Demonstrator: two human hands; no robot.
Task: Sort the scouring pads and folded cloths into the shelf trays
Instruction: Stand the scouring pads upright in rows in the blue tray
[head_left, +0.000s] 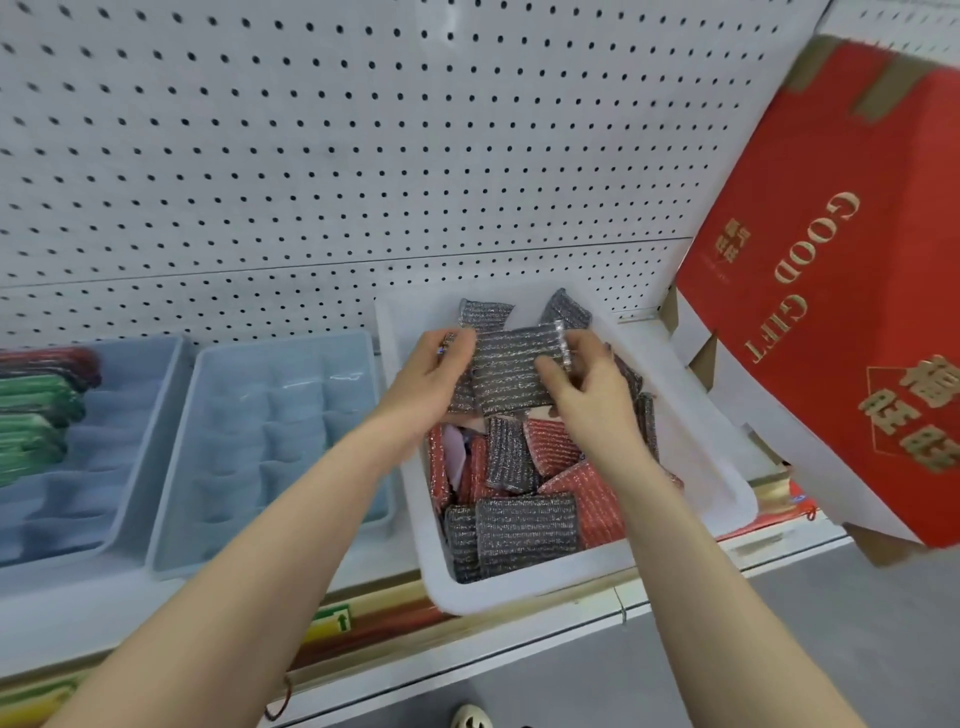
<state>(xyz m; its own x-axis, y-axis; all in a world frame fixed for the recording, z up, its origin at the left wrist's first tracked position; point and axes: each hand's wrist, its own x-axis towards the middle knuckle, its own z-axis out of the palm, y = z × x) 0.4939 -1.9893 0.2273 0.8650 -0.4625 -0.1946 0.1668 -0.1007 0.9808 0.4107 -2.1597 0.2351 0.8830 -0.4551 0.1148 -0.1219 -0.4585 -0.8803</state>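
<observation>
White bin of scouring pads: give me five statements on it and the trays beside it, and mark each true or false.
1. Both hands hold one grey scouring pad above the white bin. True: the left hand grips its left edge and the right hand its right edge.
2. The white bin holds only grey pads. False: red pads lie among the grey ones.
3. The light blue tray just left of the bin is full of pads. False: its compartments hold nothing.
4. Green and red items sit in the far-left tray. True.
5. The red gift box stands left of the bin. False: it is to the right.
</observation>
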